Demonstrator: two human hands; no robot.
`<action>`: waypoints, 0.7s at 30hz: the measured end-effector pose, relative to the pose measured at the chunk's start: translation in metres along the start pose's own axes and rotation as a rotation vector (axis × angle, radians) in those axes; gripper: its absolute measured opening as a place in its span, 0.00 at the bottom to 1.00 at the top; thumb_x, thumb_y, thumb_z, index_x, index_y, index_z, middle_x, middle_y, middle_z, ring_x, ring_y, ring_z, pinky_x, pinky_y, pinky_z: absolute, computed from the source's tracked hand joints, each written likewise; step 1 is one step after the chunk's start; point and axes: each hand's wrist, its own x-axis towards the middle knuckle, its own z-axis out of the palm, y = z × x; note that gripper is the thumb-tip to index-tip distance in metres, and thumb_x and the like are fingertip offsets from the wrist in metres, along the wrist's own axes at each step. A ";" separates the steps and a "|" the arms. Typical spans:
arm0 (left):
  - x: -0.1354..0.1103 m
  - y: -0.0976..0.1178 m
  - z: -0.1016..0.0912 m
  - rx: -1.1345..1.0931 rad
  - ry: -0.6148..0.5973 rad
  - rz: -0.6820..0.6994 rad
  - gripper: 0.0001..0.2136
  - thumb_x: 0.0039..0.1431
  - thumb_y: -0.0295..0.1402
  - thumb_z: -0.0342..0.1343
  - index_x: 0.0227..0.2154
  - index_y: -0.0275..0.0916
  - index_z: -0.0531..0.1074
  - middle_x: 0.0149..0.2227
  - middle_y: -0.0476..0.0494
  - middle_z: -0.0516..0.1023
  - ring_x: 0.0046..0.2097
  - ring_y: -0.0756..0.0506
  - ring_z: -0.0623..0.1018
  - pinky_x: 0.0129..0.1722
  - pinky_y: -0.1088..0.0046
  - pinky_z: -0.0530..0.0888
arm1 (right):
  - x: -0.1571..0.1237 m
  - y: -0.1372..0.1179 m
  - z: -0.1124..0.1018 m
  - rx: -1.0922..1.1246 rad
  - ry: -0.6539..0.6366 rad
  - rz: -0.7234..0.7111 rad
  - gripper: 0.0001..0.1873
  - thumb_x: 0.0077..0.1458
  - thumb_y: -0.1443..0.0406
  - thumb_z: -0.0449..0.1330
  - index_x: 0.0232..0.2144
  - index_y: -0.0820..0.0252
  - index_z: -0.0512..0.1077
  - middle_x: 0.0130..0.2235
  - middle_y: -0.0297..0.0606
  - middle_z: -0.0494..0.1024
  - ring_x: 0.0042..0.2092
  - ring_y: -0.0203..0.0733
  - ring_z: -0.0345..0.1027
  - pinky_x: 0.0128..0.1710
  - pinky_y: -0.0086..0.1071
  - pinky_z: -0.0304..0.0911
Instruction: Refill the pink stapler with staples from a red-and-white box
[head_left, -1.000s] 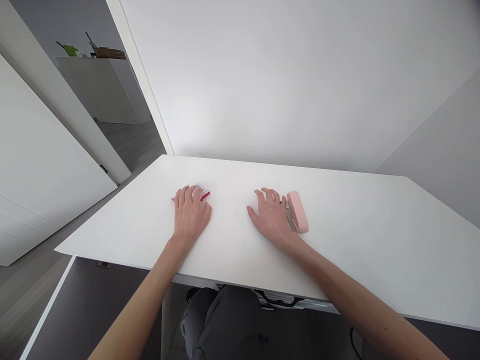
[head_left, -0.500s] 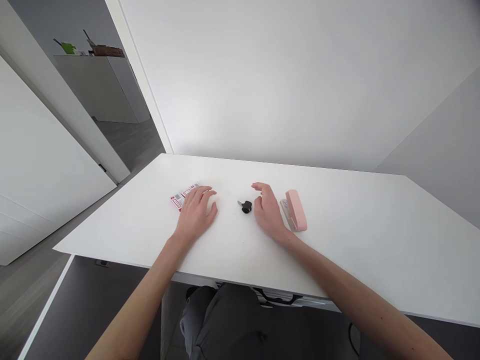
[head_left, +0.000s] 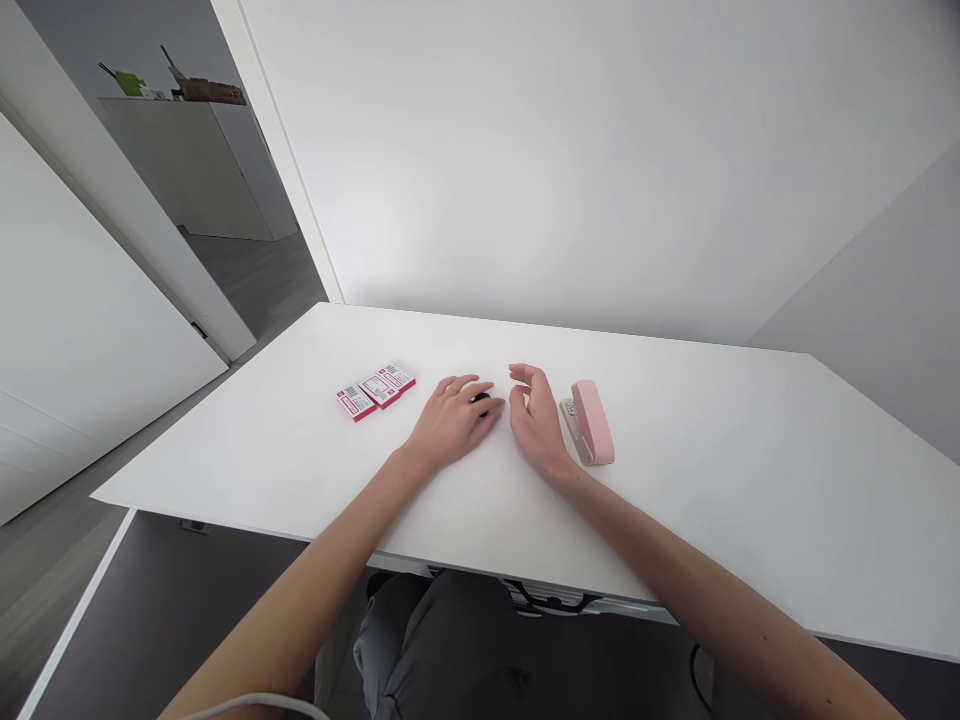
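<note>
My left hand (head_left: 454, 420) is low over the white table, its fingers apart and curved around a small black object (head_left: 481, 401). Most of that object is hidden under the fingers; I cannot see a firm grip on it. Just to the right, my right hand (head_left: 534, 420) rests on its side, fingers loosely curved, thumb apart and nothing inside. Beside its wrist stands a pink and beige stapler (head_left: 594, 425). Left of my left hand lie small red-and-white printed boxes (head_left: 379, 386), side by side and touching.
The white table (head_left: 690, 470) meets a white wall (head_left: 555, 180) at the back. At the left is a doorway with a cabinet (head_left: 187, 165) beyond it. My legs (head_left: 450, 640) are under the table's front edge. A pale cable (head_left: 259, 700) crosses my left forearm.
My left hand has moved right, off the red-and-white boxes and over the small black object, whose silver tip is now covered. The right hand has barely moved.
</note>
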 end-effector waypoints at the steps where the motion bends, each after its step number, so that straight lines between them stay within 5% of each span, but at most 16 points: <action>1: 0.003 -0.007 0.003 0.028 0.009 -0.052 0.17 0.75 0.39 0.47 0.53 0.46 0.80 0.61 0.43 0.79 0.66 0.34 0.72 0.65 0.48 0.68 | 0.000 0.000 0.000 -0.002 -0.011 -0.004 0.19 0.64 0.66 0.50 0.56 0.52 0.65 0.64 0.45 0.70 0.65 0.49 0.64 0.65 0.52 0.62; 10: 0.003 -0.052 0.012 0.263 0.128 -0.577 0.25 0.66 0.30 0.46 0.65 0.34 0.70 0.66 0.30 0.72 0.71 0.29 0.63 0.73 0.36 0.48 | -0.001 0.005 0.002 -0.076 -0.119 -0.003 0.18 0.66 0.62 0.52 0.57 0.52 0.65 0.65 0.45 0.70 0.64 0.52 0.65 0.56 0.49 0.68; 16: 0.000 -0.051 0.006 0.271 0.226 -0.577 0.28 0.60 0.19 0.46 0.62 0.42 0.71 0.67 0.36 0.69 0.72 0.33 0.62 0.73 0.37 0.48 | -0.003 0.002 0.002 -0.087 -0.156 0.003 0.17 0.67 0.60 0.53 0.56 0.52 0.66 0.63 0.45 0.72 0.63 0.53 0.66 0.53 0.48 0.70; 21: -0.002 -0.037 -0.001 0.188 0.223 -0.383 0.17 0.67 0.25 0.49 0.54 0.40 0.74 0.60 0.34 0.73 0.63 0.33 0.70 0.63 0.49 0.67 | -0.004 0.003 0.003 -0.102 -0.173 -0.027 0.14 0.66 0.60 0.53 0.53 0.52 0.67 0.61 0.44 0.74 0.60 0.52 0.69 0.48 0.45 0.71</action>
